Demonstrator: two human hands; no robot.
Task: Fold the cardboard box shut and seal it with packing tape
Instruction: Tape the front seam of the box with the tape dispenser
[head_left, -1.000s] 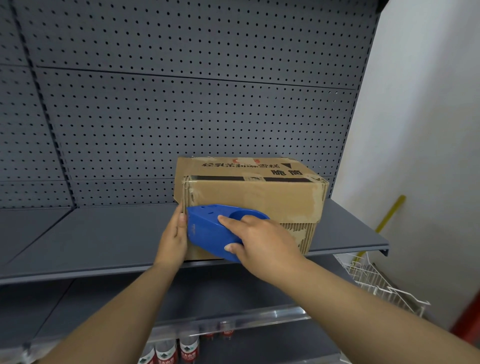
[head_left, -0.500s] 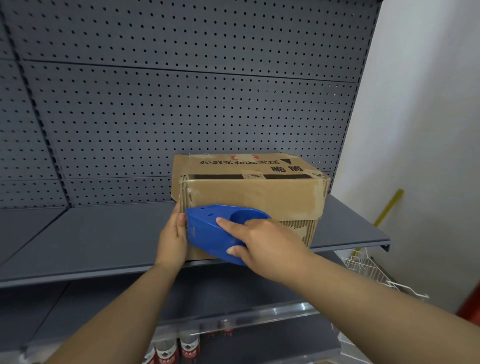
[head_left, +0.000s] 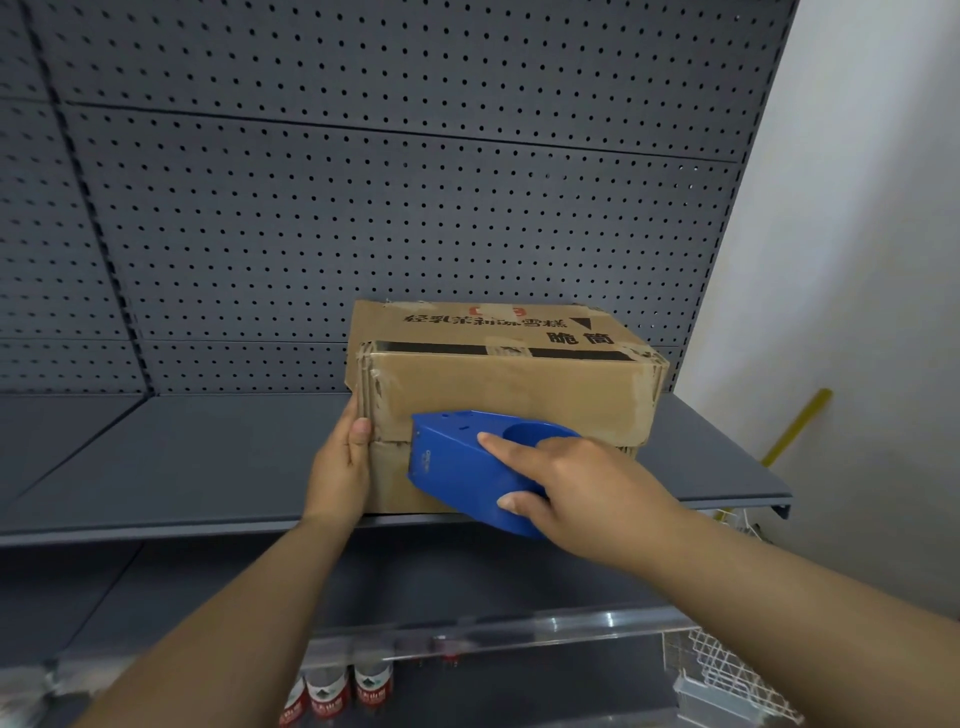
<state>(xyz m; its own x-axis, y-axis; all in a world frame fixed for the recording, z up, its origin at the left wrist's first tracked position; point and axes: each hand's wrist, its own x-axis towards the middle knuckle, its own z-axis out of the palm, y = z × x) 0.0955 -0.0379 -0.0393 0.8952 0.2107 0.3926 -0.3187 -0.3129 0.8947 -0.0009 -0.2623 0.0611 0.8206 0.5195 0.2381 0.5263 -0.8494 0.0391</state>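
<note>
Two contacts on cardboard box (head_left: 519, 384); left hand (head_left: 340, 467) flat, bracing 9 o'clock edge; right hand (head_left: 587, 483) grips tape dispenser (head_left: 457, 467) on 9-to-3 seam (head_left: 389, 441).

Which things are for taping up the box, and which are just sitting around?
For the job:
- cardboard box
- blue tape dispenser, gripped by the right hand
- left hand, pressing the box's left corner

Just there:
- grey shelf
- bottles lower down
- white wire basket
- yellow stick at the right
</note>
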